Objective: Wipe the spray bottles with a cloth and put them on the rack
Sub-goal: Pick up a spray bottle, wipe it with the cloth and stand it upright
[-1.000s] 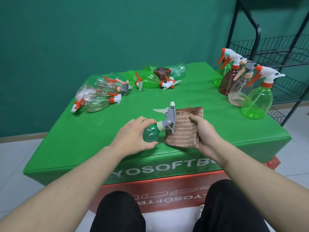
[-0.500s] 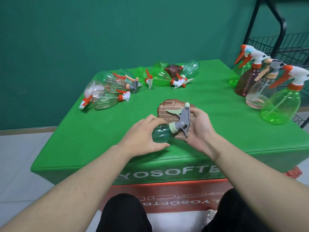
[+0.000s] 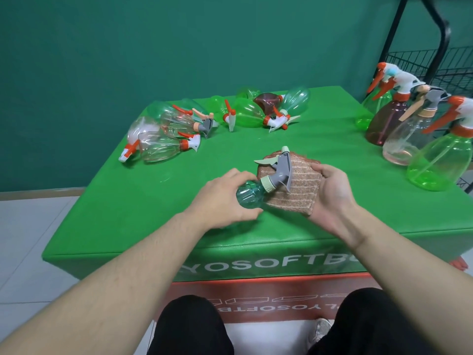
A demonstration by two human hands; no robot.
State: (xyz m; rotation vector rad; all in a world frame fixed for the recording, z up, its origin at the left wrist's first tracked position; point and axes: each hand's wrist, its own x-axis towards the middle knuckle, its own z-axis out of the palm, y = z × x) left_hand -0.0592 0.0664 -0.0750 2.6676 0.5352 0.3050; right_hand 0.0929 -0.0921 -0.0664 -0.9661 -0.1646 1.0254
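Four upright spray bottles wait at the table's right edge while the left hand grips a teal spray bottle against the brown cloth cupped in the right hand, none racked yet.

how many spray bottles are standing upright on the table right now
4, clustered at the table's right edge: a green bottle farthest back, a brown bottle, a clear bottle, and nearest, a large green bottle. They overlap, so another could be hidden behind.

Both forearms are bare to the edge of view, with no sleeves, watch or rings showing on the left hand or right hand. Black trousers cover both legs; a grey shoe peeks out between them.
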